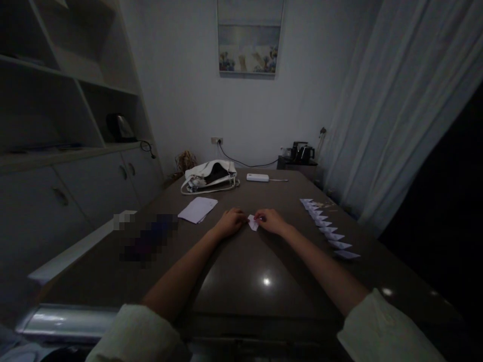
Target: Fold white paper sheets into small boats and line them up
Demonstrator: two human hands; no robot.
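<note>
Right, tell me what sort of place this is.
Probably a dining or meeting room, in a home or office: it has a large table, a framed picture, and shelving above cupboards.

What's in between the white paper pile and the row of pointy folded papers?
In the head view, going from the pile to the row, there's the left hand, a small white paper, then the right hand.

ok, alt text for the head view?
Right hand touches a small folded white paper on a dark table, left hand beside it. Folded paper pieces form a row at right; white sheets and a white bag lie left of centre.
</note>
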